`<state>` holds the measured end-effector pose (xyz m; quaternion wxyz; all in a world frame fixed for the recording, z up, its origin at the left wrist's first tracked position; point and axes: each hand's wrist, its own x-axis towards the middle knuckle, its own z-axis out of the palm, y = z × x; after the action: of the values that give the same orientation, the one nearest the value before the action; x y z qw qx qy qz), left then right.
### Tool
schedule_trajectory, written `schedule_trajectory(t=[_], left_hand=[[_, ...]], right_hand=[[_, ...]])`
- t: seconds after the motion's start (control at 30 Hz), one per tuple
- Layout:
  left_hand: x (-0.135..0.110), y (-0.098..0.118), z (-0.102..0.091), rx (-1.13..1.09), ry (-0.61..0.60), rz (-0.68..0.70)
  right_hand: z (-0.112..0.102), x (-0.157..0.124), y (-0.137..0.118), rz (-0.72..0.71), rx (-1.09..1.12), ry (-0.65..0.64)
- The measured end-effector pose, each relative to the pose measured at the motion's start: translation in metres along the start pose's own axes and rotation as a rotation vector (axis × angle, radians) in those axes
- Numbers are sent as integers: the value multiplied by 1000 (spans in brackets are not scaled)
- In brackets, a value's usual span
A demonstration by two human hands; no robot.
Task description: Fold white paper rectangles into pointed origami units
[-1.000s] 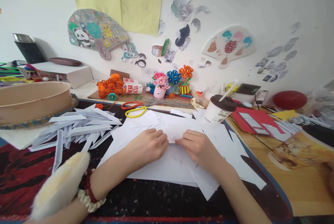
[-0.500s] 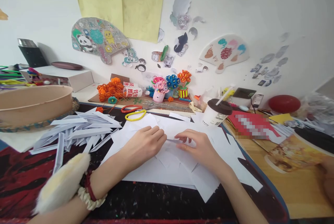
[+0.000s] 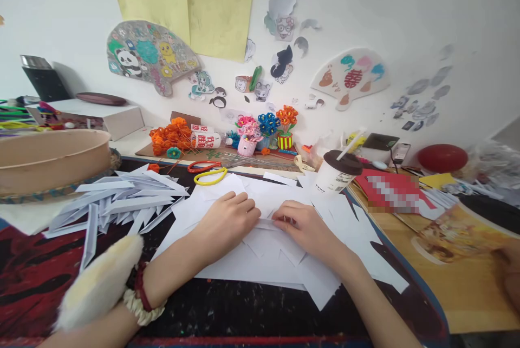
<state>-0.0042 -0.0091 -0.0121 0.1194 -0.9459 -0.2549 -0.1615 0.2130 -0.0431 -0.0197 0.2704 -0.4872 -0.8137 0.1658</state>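
A small strip of white paper (image 3: 266, 223) spans the gap between my two hands. My left hand (image 3: 231, 223) is closed on its left end, knuckles up, with the fingertips hidden underneath. At the other end, my right hand (image 3: 303, 229) pinches the strip between thumb and fingers. Loose white paper sheets (image 3: 227, 267) lie spread and overlapping beneath both hands. A pile of folded white paper strips (image 3: 134, 199) rests left of my left hand. Scrunchies (image 3: 142, 299) and a fluffy cream-coloured piece (image 3: 101, 277) are on my left forearm.
Yellow-handled scissors (image 3: 210, 176) lie behind the sheets. A lidded drink cup (image 3: 337, 175) with a straw stands at the back right, and a large tan basin (image 3: 52, 156) at the left. Craft flowers (image 3: 247, 131) line the wall. Another person's hand (image 3: 507, 267) shows at the right edge.
My right fingers have closed onto the paper strip, where they were more spread before. My left hand has hardly moved. The whole view has shifted slightly.
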Motion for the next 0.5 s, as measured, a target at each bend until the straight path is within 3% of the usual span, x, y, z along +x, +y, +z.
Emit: schedule_trajectory(t=[0.23, 0.5], left_hand=[[6, -5, 5, -153, -67, -145], [11, -3, 19, 55, 12, 16]], right_hand=[[4, 4, 0, -99, -158, 15], [13, 17, -3, -186, -211, 9]])
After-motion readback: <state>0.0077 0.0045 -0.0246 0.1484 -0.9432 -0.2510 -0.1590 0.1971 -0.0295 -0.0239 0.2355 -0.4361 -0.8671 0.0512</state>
